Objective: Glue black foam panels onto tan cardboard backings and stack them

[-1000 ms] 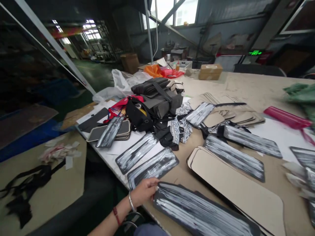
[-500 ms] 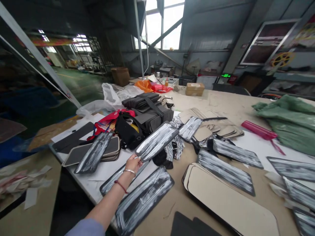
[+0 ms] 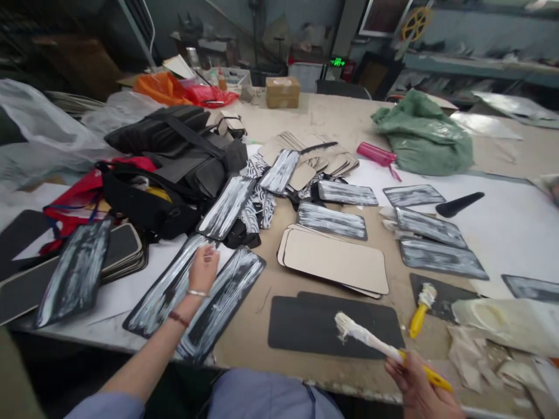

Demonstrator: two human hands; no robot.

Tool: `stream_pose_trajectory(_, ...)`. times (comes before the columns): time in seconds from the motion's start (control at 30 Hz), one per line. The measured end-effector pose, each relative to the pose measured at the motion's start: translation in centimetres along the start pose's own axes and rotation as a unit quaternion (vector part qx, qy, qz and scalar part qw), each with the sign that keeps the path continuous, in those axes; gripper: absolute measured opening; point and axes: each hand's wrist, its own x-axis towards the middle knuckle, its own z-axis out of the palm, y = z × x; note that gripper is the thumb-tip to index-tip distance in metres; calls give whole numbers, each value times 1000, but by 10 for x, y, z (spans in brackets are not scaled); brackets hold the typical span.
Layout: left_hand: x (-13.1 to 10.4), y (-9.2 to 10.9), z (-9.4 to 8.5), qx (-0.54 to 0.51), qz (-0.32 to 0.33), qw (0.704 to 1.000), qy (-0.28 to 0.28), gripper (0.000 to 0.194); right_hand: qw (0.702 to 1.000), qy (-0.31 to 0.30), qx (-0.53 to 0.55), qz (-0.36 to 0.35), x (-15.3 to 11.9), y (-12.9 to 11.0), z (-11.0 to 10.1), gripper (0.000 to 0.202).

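On the tan worktable (image 3: 334, 119), with shelving (image 3: 480, 70) beyond, white-streaked panels (image 3: 227, 206).

Straight ahead of you, 12 o'clock: cardboard box (image 3: 283, 94). Lit green sign (image 3: 337, 62) beyond it, just past 12. White basket (image 3: 238, 76) a bit short of 12; red plastic bag (image 3: 212, 96) close by, orange plastic bag (image 3: 161, 88) against that, toward your 11. Nearer you at 11: black bag (image 3: 133, 201), red fabric (image 3: 76, 201) beside it. Clear plastic bag (image 3: 41, 119) between 10 and 11. Your 1 o'clock: pink case (image 3: 375, 153) with strap, crumpled green bag (image 3: 430, 137) just beside. Yellow wheel (image 3: 416, 24) far back, near 1.
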Motion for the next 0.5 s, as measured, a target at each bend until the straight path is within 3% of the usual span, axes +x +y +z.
stream_pose_trajectory(0.07, -54, -16, 3, 48, 66, 988, -127, 14, 998, -32, 39, 43, -5, 2, 30, 44)
stream_pose_trajectory(0.13, -104, -36, 11, 148, 240, 898, -339, 17, 996, -64, 37, 55, -13, 8, 57, 43)
stream_pose_trajectory(0.2, -139, -55, 20, 209, 331, 820, -418, 24, 993, -98, 22, 59, -21, 17, 78, 43)
stream_pose_trajectory(0.27, -158, -68, 27, 260, 370, 773, -446, 28, 989, -132, 9, 65, -31, 29, 95, 42)
stream_pose_trajectory(0.33, -163, -75, 31, 296, 380, 752, -450, 31, 985, -160, 8, 69, -40, 39, 108, 42)
stream_pose_trajectory(0.5, -160, -79, 34, 304, 406, 748, -428, 31, 984, -168, -5, 50, -43, 49, 116, 42)
